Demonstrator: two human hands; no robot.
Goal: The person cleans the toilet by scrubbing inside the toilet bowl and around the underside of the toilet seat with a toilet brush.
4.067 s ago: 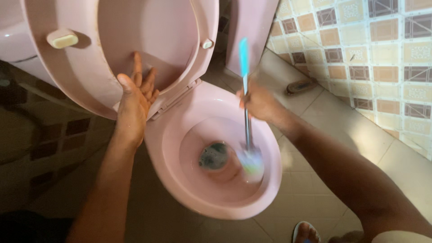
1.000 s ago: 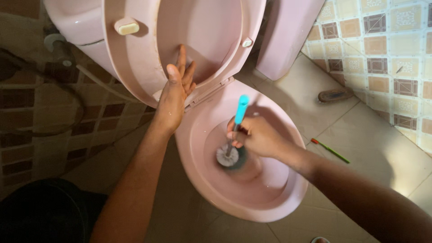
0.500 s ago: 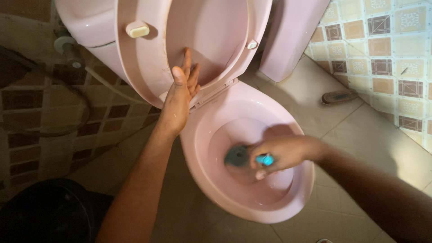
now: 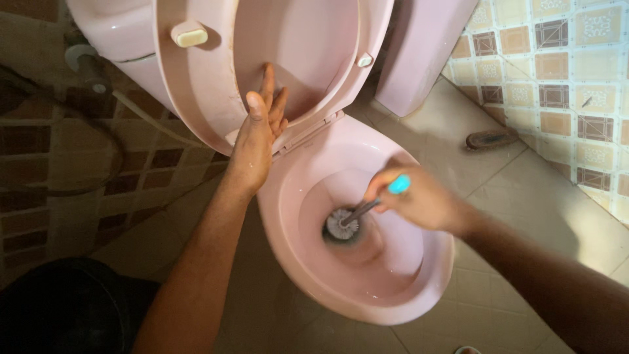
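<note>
Head view: right hand [image 4: 419, 196] blurs, hiding most of the brush handle [image 4: 398, 184].

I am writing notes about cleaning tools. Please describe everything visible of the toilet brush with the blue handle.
The toilet brush with a blue plastic handle has a thin grey shaft and a round head of pale bristles. It slants down into the pink ceramic toilet bowl, head at the drain. The right hand grips the handle, hiding most of it. The picture is blurred there.

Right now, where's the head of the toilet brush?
In the head view, the brush head sits low in the pink toilet bowl, at the drain, just left of the right hand gripping its blue-tipped handle.
</note>
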